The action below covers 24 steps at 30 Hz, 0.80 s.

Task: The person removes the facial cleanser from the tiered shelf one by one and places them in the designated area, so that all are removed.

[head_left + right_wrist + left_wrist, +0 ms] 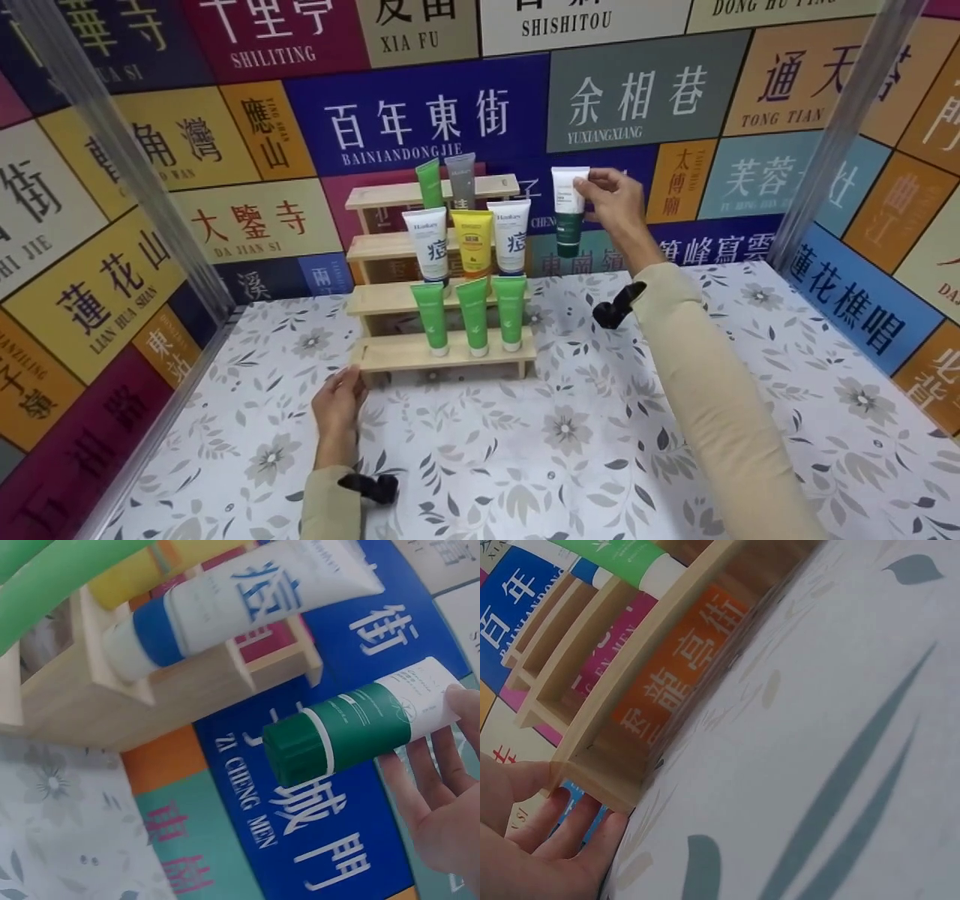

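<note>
A four-step wooden display rack [390, 361] stands on the patterned tabletop. My left hand [339, 403] holds the left end of its lowest step; the thumb and fingers lie around that corner in the left wrist view. To the right of the rack, level with the upper steps, my right hand [616, 206] pinches a white and dark green squeeze tube [568, 214] by its white flat end. The green cap [292, 750] points down, and the tube hangs clear of the rack.
Several green tubes [511, 313] stand on the lowest step. Higher up are two white tubes [512, 234] with a yellow tube [472, 241] between them. A green tube [430, 184] and a grey tube [460, 180] occupy the top. A wall of printed signs [420, 112] rises behind.
</note>
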{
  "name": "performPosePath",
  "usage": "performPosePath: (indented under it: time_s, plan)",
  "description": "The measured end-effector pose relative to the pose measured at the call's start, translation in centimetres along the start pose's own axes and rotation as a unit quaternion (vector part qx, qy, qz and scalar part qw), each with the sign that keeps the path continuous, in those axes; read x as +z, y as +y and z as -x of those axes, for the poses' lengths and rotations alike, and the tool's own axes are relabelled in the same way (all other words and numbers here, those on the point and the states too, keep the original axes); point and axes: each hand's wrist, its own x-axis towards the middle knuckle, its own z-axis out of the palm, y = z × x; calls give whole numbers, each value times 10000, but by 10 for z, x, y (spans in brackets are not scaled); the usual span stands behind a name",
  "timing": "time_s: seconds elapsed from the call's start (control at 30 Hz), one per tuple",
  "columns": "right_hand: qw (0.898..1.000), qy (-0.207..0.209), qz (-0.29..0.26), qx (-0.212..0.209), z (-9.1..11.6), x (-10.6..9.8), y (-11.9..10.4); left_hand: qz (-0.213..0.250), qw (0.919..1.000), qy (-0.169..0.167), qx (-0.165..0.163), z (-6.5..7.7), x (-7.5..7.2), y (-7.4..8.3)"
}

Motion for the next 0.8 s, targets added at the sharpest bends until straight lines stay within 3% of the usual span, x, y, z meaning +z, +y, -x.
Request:
performPosePath:
  time_s: [0.27, 0.5, 0.8]
  plan:
    - [9986, -123, -224, 460, 2, 1, 37, 145, 9998, 62, 147, 0, 0, -2]
    - [9975, -144, -182, 671, 6, 1, 65, 98, 9999, -108, 35, 1, -2, -2]
    - [9885, -17, -469, 1439, 12, 4, 104, 174, 9998, -100, 1, 0, 0, -2]
